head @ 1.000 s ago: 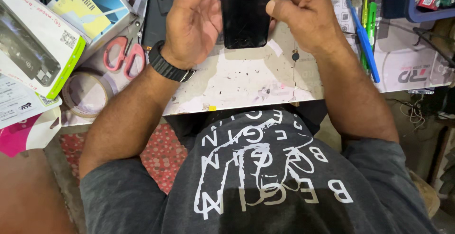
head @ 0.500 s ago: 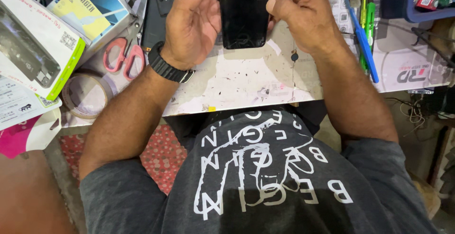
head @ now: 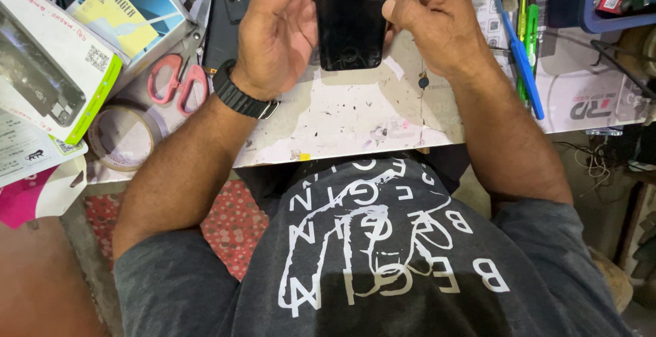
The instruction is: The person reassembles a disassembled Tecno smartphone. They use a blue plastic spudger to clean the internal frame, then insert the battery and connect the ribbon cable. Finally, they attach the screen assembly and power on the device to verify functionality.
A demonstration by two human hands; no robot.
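black phone held upright over tabletop far edge, barely shifted since a second ago | left hand and right hand fingers still clamp its sides | pink scissors left, blue toothbrush right
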